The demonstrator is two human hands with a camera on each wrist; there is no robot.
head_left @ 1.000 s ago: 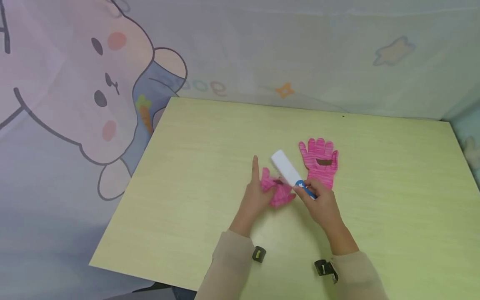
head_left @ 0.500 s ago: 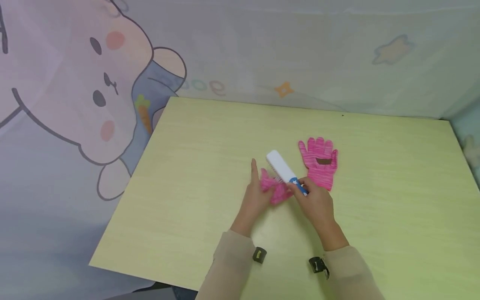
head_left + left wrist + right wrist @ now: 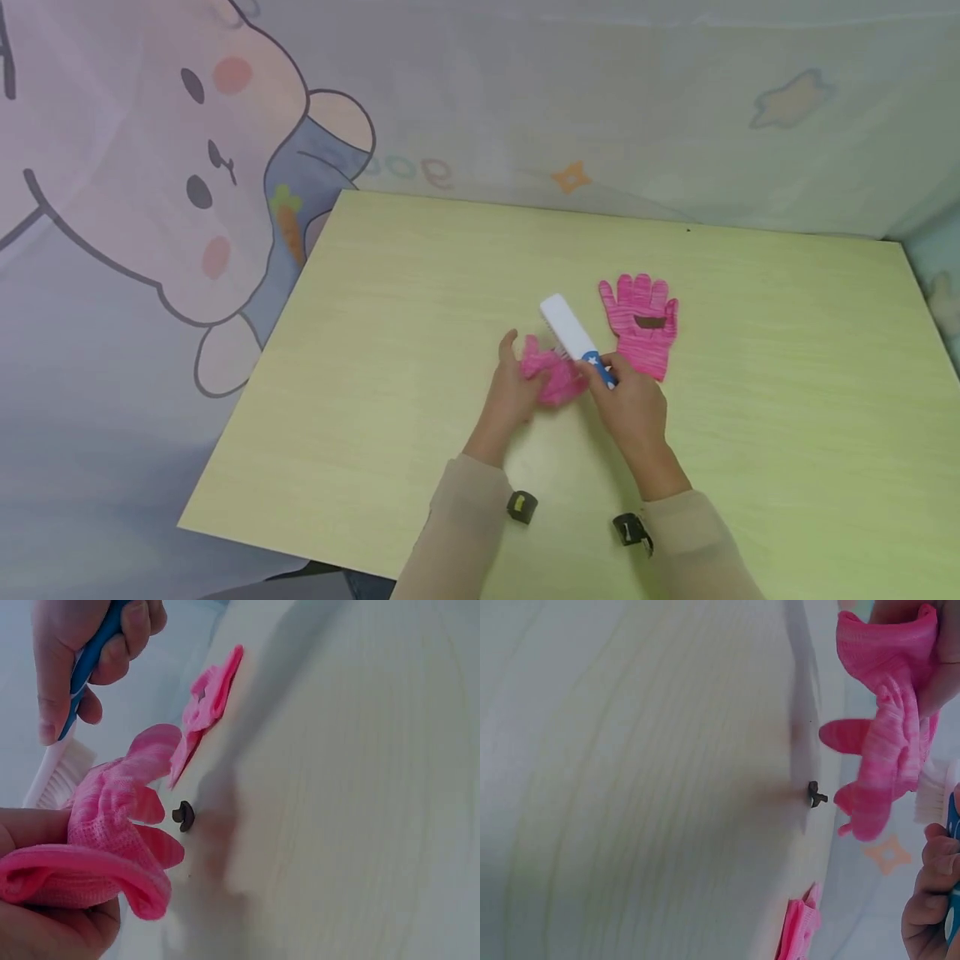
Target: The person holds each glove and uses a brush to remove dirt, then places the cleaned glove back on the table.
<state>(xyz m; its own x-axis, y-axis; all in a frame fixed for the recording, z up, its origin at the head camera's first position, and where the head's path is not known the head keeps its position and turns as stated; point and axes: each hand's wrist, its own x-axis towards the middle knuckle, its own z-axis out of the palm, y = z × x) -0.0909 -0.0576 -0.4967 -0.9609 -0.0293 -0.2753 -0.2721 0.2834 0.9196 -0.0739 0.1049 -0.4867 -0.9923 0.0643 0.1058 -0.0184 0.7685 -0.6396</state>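
Note:
My left hand (image 3: 513, 392) pinches a crumpled pink knit glove (image 3: 555, 379) by its cuff, the glove's fingers pointing away in the left wrist view. My right hand (image 3: 626, 404) grips the blue, star-marked handle of a white brush (image 3: 570, 329). The brush's bristles (image 3: 931, 793) face the held glove, right at its upper side in the head view. A small dark brown piece (image 3: 183, 816) shows against the table beyond the glove in both wrist views. Flat on the table behind my right hand lies a second pink glove (image 3: 641, 342), a dark brown patch (image 3: 649, 322) across its palm.
The pale yellow table (image 3: 420, 300) stretches out on both sides of my hands. A curtain (image 3: 480, 100) with cartoon prints hangs along its far edge. Black wrist mounts (image 3: 522, 506) sit near the beige sleeves.
My right hand has moved slightly left with the brush. The raised left index finger has bent. The dark patch seen on the held glove a second ago no longer shows there in the head view.

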